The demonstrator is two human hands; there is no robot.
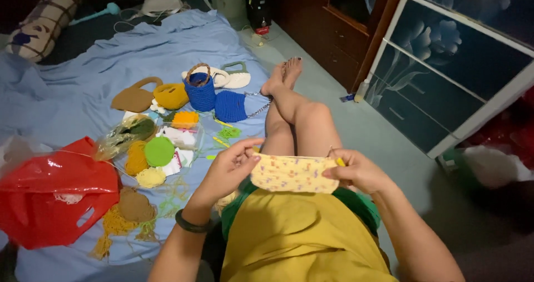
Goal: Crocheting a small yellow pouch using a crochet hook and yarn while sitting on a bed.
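In the head view the person sits on a pale blue bedsheet (83, 59) spread on the floor, bare legs stretched forward and crossed at the ankles; both hands hold a pale yellow rectangular piece of patterned fabric (293, 173) stretched flat above the lap, over the mustard-yellow garment; the left hand (229, 168), with a dark bangle on its wrist, has its grip closed on the fabric's left edge, fingers curled over the top corner; the right hand (359, 170) has its grip pinched shut on the right edge, with a small yellow tip showing just above the fingers, too small to identify.

To the left on the sheet lie crochet things: a blue crocheted basket with a brown handle (200, 90), a blue crocheted pouch with a metal chain (230, 106) just beside it, a mustard-yellow crocheted bag (171, 96), a brown crocheted bag with a loop handle (133, 97), a round green crocheted disc (159, 151) among yellow yarn; a crumpled red plastic bag (53, 195) rests at the near left; a dark cabinet with white-framed flower-patterned doors (445, 65) stands to the right.
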